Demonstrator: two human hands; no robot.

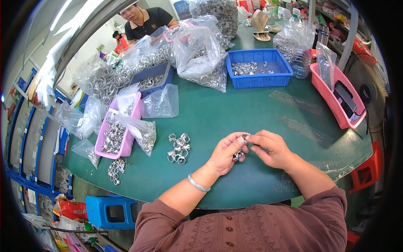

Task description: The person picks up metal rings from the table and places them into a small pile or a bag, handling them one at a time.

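In front of my chest, my left hand (226, 152) is closed around several small shiny metal pieces (238, 156), which look like ring clamps; the fingers hide most of them. My right hand (270, 147) meets it at the fingertips, with thumb and forefinger pinched at a small metal ring (245, 137) held between the hands. On the green table to the left of my hands lies a loose pile of metal ring clamps (179, 148). Farther left, smaller metal parts (114, 172) spill beside a pink basket (135, 115) filled with similar pieces.
A blue tray (260, 83) with metal parts stands at the back, beside large clear bags of rings (199, 59). At the right is a pink basket (344, 111) holding a dark device. A person (149, 21) is across the table. A blue stool (111, 210) stands lower left.
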